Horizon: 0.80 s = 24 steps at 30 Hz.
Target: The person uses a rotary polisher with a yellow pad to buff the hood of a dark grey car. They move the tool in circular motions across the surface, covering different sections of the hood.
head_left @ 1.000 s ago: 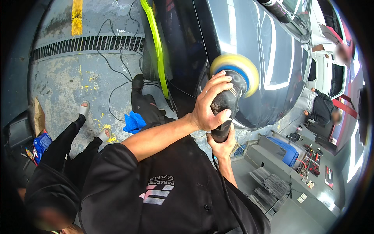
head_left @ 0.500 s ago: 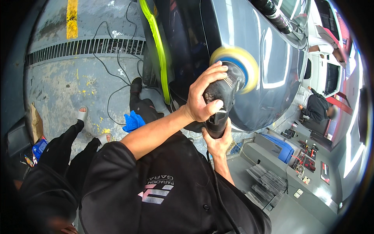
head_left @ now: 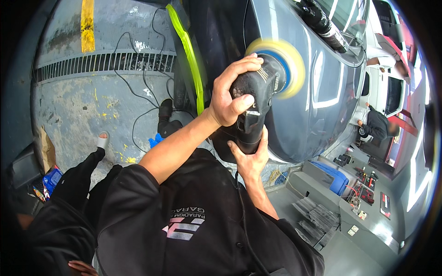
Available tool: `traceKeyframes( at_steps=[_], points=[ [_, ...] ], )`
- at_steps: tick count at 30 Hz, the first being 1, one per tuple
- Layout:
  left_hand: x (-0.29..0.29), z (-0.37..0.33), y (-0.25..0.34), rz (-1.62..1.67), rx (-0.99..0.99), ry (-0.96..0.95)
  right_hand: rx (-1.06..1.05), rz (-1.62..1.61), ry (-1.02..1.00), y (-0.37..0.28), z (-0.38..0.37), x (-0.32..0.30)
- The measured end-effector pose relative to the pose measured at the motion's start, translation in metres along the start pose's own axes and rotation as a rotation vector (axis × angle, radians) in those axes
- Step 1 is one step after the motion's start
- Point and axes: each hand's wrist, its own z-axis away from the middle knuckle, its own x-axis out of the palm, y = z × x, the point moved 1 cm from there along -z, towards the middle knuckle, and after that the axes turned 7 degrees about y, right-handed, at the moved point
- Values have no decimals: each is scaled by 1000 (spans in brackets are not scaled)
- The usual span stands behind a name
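Observation:
My left hand (head_left: 230,89) wraps over the head of a black power polisher (head_left: 252,122), thumb across its body. Around the rear of the same tool, my right hand (head_left: 254,161) closes with fingers and thumb on either side. The polisher's round yellow pad (head_left: 294,71) with a blue backing is blurred. It sits against the dark grey car body panel (head_left: 294,131); the contact face is hidden. From the tool's rear a black cord (head_left: 245,225) runs down over my shirt.
A black bottle (head_left: 324,30) lies by the windscreen. Bright yellow-green trim (head_left: 188,55) hangs along the car's left side. Black cables (head_left: 131,87) cross the floor by a drain grate (head_left: 101,64). Another person's leg (head_left: 85,168) is at left; tools (head_left: 368,184) rest on a grey bench.
Both hands and the polisher have shifted a little left and farther away across the panel. My left forearm now covers more of a blue cloth. The nearby person's feet have moved.

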Motion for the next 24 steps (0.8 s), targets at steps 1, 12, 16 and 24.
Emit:
traceKeyframes(
  at_steps=[1, 12, 16, 24],
  points=[
    [-1, -7, -1, 9, -3, -4, -5, -7, 0, -5, -5, 3],
    [-12, -71, -2, 84, -84, -40, 64, -110, -71, -53, -52, 19],
    [-24, -101, -2, 2, -81, -83, 3, -109, -77, -70, -68, 30],
    [-41, -131, -7, -35, -95, -63, -76, -129, -86, -82, -84, 42]
  ],
)
